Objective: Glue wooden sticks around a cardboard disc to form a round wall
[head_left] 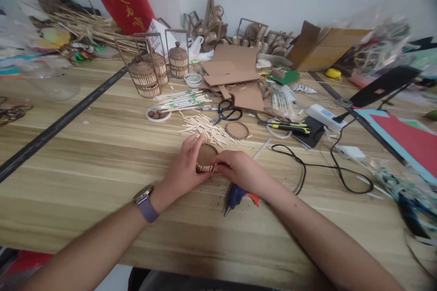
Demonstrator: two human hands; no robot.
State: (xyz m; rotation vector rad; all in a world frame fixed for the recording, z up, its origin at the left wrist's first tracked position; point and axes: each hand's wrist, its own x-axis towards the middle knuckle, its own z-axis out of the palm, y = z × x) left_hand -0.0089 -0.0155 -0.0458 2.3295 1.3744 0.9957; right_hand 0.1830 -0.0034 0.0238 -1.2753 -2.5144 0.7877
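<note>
My left hand (186, 162) curves round a shallow round cardboard tray (206, 154) with short wooden sticks lining its edge, thumb in front and fingers behind. At the tray's right edge, my right hand (234, 167) has its fingertips pinched together; whatever is between them is hidden. A blue glue gun (235, 196) with an orange trigger lies just below my right hand, partly covered by it, nozzle towards me. Beyond the tray spreads a loose pile of short wooden sticks (205, 128). A second round cardboard piece (236, 130) with a ridged rim lies beside that pile.
Black-handled scissors (229, 111), a yellow-black utility knife (290, 126) and a white power strip (325, 117) lie beyond my hands. A black cable (319, 165) loops at right. Cardboard sheets (235, 66) and small lidded baskets (145, 77) stand farther back. Packaged sticks (184, 100) lie mid-table.
</note>
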